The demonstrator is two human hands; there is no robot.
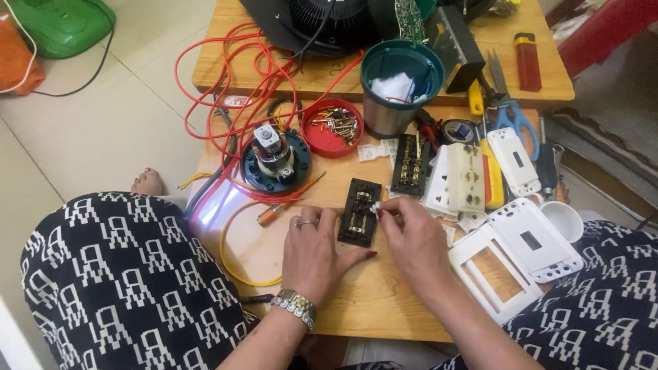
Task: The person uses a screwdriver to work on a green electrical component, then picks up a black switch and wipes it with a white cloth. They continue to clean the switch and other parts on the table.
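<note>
A black switch module (360, 212) with brass contacts lies on the low wooden table (384, 301) in front of me. My left hand (317, 252), with a ring and a bracelet, rests flat beside it and its fingertips steady the module's left edge. My right hand (411, 236) pinches a small white piece (375, 206) against the module's top right part. A second black module (411, 163) lies a little farther back.
Behind are a small motor on a dark round base (274, 159), a red lid of screws (332, 127), a green-rimmed metal can (399, 85), tangled red wire (236, 82), white switch plates (522, 240), scissors (510, 113), a red lighter (527, 60) and an orange screwdriver (284, 203).
</note>
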